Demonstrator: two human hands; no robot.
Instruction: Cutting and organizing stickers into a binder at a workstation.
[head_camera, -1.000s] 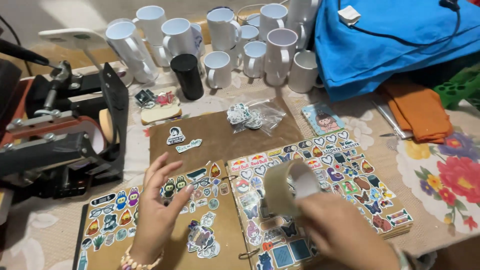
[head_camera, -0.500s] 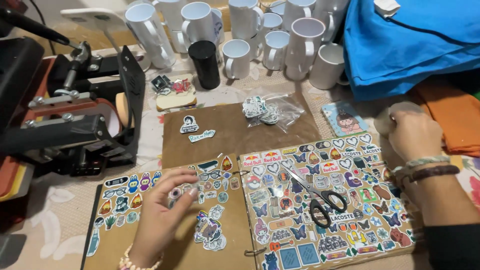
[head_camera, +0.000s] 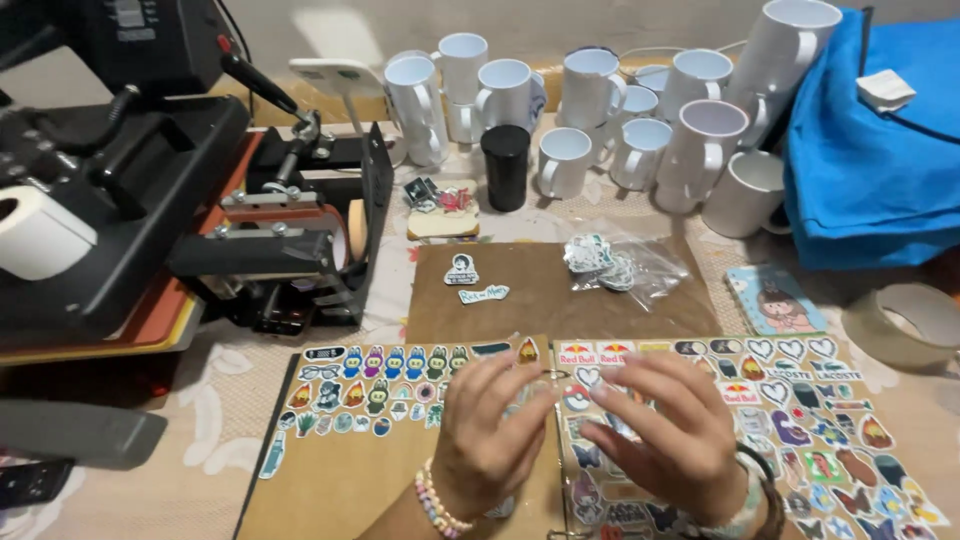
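Sticker album (head_camera: 400, 470) lies open flat on table (head_camera: 200, 480), long axis left-right, spine running toward the person. Left hand (head_camera: 490, 430) and right hand (head_camera: 665, 430) hover over the spine, fingers loosely curled; can't tell if either pinches anything. Tape roll (head_camera: 905, 325) sits right.

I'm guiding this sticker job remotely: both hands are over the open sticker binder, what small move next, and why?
Probably lift the left hand slightly to clear the view. Both hands, the right hand too, cover the sticker binder at its middle fold, so what the fingers pinch cannot be told.
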